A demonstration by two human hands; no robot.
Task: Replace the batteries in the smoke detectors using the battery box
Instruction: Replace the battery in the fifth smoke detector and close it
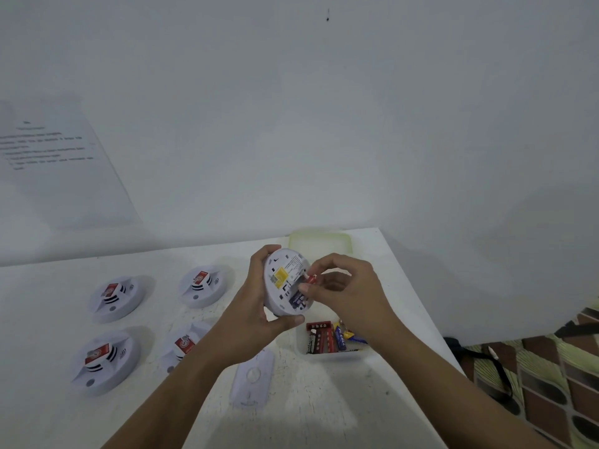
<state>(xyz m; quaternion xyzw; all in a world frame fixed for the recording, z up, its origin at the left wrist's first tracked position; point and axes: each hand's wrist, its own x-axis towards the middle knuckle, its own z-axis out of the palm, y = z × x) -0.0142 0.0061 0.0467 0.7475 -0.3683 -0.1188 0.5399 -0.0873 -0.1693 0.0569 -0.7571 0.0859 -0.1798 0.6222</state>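
My left hand (259, 306) grips a round white smoke detector (285, 280) above the table, its back with a yellow label turned toward me. My right hand (343, 286) pinches a red battery (311, 279) at the detector's open battery bay, where a dark battery (299, 299) sits lower down. Below my hands stands the clear battery box (334, 354) with several red, black, blue and yellow batteries. The detached white cover plate (251, 380) lies flat on the table in front of me.
Several other smoke detectors lie on the white table (48, 416) to the left: (115, 298), (202, 285), (102, 361), (183, 346). A pale green lid (319, 243) rests by the wall. A printed sheet (55, 163) hangs on the wall. The table's right edge drops to patterned floor (551, 384).
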